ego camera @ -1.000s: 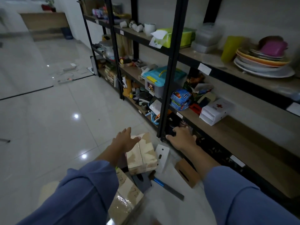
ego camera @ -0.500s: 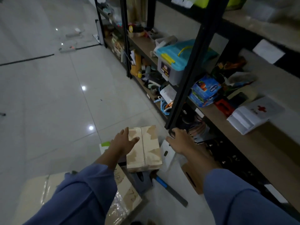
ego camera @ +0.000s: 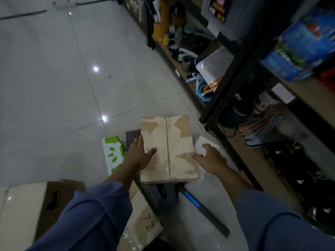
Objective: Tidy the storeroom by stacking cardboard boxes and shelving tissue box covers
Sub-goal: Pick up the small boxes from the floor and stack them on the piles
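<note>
The cardboard box [ego camera: 167,149] is lying flat in the middle of the view, its taped top flaps facing up and its long side running away from the person. It is resting on other things on the tiled floor [ego camera: 54,69], not on the shelving.

The left hand [ego camera: 139,156] is clasping the box's left edge, with the thumb lying across the top flap and the fingers running down the left side. The right hand [ego camera: 210,158] is reaching in at the box's right edge. Its thumb is touching that edge, and its bent fingers are lying over a white tissue box cover [ego camera: 200,143] that is sitting just beside the box on the right. I cannot tell whether this hand is gripping anything. Both arms are wearing blue sleeves [ego camera: 94,214].

Just left of the box, a green and white tissue box cover [ego camera: 113,153] is lying on the floor, and a dark flat piece [ego camera: 132,136] is showing between the two. Under the box's near end a dark grey thing [ego camera: 163,196] is poking out. A tool with a blue and black handle [ego camera: 203,209] is lying from there toward the near right. Nearer than the box and to its left, a larger carton [ego camera: 23,205] is sitting. A plastic-wrapped carton with marker scrawl [ego camera: 145,221] is lying between the two sleeves.

To the right of the box, a black shelf post [ego camera: 235,69] is rising. Blue cable coils [ego camera: 201,87] are lying on the bottom shelf beyond it.
</note>
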